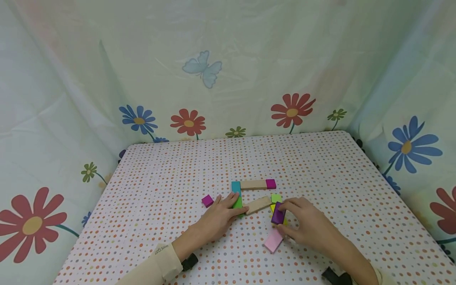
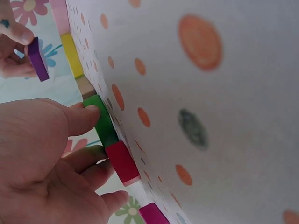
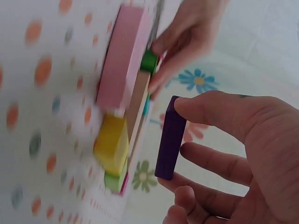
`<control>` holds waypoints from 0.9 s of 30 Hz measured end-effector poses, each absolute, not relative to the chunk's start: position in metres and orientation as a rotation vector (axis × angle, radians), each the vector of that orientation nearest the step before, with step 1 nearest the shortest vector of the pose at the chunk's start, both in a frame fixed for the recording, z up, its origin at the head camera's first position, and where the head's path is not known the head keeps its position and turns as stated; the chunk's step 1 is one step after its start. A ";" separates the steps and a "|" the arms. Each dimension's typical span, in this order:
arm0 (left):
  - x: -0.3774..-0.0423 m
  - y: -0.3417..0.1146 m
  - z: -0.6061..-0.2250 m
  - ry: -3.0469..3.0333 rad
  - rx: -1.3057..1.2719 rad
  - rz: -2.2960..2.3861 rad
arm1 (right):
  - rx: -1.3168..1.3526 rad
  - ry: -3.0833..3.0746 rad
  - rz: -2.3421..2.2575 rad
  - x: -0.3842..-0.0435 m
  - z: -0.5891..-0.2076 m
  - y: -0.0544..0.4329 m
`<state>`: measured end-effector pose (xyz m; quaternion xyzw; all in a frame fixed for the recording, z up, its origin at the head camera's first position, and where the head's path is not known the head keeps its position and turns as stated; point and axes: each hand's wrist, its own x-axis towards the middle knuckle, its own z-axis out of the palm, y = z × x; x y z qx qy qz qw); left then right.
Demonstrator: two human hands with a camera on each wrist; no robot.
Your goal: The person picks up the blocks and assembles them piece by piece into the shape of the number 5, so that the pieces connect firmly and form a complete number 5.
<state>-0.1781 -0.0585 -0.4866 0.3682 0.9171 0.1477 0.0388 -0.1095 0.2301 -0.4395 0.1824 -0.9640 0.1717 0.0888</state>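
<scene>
If the right hand (image 1: 306, 222), pinching the purple block (image 1: 278, 213) above the yellow block (image 3: 111, 142), dips, it could knock the latter askew, while the left hand (image 1: 220, 217), fingers loosely spread against the green block (image 2: 103, 123) at left, could drag that sideways.

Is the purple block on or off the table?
Off: the right hand pinches the purple block; wrist views show it clear of the table.
</scene>
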 end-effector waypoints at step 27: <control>-0.179 -0.059 -0.488 2.816 1.140 0.447 | 1.066 -2.934 0.521 -0.086 -0.468 0.185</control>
